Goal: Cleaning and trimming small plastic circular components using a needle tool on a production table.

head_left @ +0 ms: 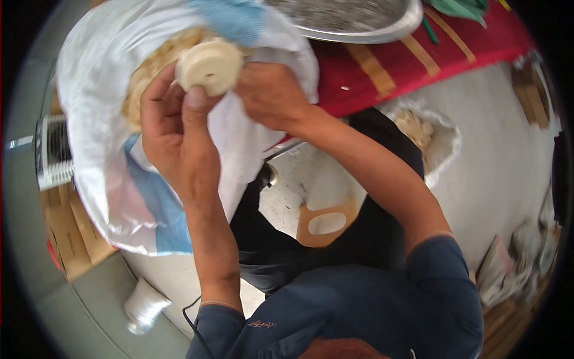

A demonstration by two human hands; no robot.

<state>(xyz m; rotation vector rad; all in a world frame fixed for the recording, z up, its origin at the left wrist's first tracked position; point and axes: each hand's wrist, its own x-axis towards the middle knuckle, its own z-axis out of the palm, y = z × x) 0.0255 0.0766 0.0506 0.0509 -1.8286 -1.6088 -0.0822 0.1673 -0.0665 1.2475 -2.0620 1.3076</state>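
Observation:
My left hand [179, 128] grips a round cream-coloured plastic disc [210, 64] with a thick stepped rim and a small dark hole near its middle. Its thumb presses on the disc's face, the fingers behind. My right hand [272, 96] is curled closed against the disc's right side; its fingertips and anything in them are hidden. Beneath both hands a white woven sack [89, 107] with blue stripes gapes, and many cream-coloured pieces [140, 78] lie in it.
A metal basin [382, 36] of small grey pieces stands on a red-covered table [335, 84]. Right of my leg, a white bag [445, 149] holds more cream pieces. A tan stool [305, 224] shows between my legs. Cardboard boxes [75, 233] stand at left.

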